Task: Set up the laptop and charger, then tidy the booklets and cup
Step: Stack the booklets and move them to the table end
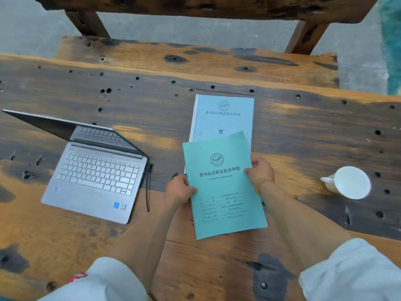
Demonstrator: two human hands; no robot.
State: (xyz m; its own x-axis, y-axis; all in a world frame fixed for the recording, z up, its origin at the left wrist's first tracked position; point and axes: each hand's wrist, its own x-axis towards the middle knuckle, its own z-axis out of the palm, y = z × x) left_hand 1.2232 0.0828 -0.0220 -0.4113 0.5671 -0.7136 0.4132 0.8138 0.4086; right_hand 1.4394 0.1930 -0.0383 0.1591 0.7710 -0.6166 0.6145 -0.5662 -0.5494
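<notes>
A green booklet (223, 192) is held over the wooden table (303, 131), overlapping the near end of a pale blue booklet (225, 118) that lies flat. My left hand (179, 189) grips the green booklet's left edge and my right hand (259, 171) grips its right edge. A silver laptop (95, 177) stands open at the left, with a black charger cable (148, 187) plugged into its right side. A white cup (349, 182) lies on its side at the right, mouth towards me.
A dark wooden chair (195, 55) stands behind the table's far edge. The table's surface is pitted with holes and dark patches. Grey floor shows beyond it.
</notes>
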